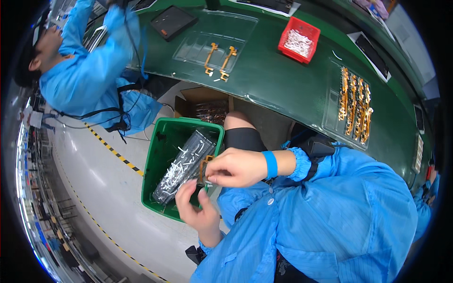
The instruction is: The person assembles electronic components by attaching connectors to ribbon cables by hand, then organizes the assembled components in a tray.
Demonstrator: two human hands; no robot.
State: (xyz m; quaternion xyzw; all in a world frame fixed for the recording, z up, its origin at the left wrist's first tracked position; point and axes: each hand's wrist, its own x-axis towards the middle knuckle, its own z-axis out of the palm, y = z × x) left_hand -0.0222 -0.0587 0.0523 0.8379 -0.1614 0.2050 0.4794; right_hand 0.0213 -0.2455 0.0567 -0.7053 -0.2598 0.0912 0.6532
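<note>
Over the green bin, my right hand, with a blue band at its wrist, is closed in a pinch on an orange-brown flexible circuit strip. The strip hangs beside my fingertips, and its lower end is partly hidden by them. Just below, my left hand is raised with thumb and forefinger apart, close to the strip's lower end. Whether its fingertips touch the strip I cannot tell. Inside the bin lies a dark tray strewn with many small white strips.
On the green table are a clear tray with several circuit strips, another tray with two strips, a red box of white pieces and a black tray. A cardboard box stands underneath. A co-worker sits at left.
</note>
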